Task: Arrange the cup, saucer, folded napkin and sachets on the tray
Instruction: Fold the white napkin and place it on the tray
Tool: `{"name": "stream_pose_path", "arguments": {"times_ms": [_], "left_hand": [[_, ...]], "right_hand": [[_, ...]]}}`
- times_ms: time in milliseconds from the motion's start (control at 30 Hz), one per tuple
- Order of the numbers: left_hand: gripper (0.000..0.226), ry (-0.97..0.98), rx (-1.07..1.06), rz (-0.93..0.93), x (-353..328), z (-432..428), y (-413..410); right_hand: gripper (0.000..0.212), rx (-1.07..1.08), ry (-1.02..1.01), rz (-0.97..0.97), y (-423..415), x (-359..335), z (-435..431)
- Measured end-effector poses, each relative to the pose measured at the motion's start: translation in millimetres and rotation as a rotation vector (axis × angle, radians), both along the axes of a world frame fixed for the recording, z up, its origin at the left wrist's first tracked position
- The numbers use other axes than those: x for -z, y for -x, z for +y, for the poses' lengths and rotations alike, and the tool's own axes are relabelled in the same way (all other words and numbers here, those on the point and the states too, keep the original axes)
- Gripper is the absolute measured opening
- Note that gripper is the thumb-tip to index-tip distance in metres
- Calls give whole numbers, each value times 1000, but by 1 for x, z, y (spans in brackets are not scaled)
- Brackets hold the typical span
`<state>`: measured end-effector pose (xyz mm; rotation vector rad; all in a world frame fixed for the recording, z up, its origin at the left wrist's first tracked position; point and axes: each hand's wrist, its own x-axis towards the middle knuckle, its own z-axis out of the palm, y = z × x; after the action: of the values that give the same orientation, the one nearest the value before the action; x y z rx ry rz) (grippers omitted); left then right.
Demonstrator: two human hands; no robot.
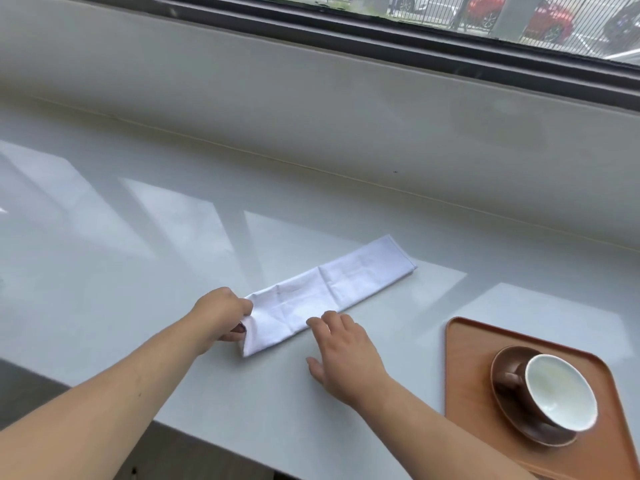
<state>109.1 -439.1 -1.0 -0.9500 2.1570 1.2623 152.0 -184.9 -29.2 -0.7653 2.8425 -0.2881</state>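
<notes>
A white napkin [329, 289], folded into a long strip, lies slantwise on the pale counter. My left hand [221, 317] pinches its near left end between thumb and fingers. My right hand [343, 351] rests flat and open, fingertips on the strip's near edge. At the right, a brown cup [557, 393] with a white inside stands on a brown saucer [502, 372], which sits on an orange-brown tray [464, 358]. No sachets are in view.
The glossy grey counter [138, 237] runs to a raised sill and a dark-framed window [381, 32] at the back. Its front edge drops off at the lower left, near my left forearm.
</notes>
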Motion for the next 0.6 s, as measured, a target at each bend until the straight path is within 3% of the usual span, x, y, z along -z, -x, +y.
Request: {"name": "stream_pose_path", "arguments": {"times_ms": [100,167,233,333,500,600], "left_hand": [[9,438,253,-2,-1,-1,-25],[23,594,266,57,2,-6,-41],[38,694,277,188,6,-10,-52],[35,738,565,319,11,-9,-61],[52,763,958,136,17,0,-64],[27,925,1101,149,15,4,-61]], "right_hand": [[59,-22,-4,-18,-20,-2,0],[58,-45,-4,-24,-34,-4,5],[57,-63,-8,-19,-43,-6,13],[55,-65,-19,-19,-48,-10,26],[52,-50,-31,-37,-39,-13,38],[51,-43,-37,-49,-35,-12,38]]}}
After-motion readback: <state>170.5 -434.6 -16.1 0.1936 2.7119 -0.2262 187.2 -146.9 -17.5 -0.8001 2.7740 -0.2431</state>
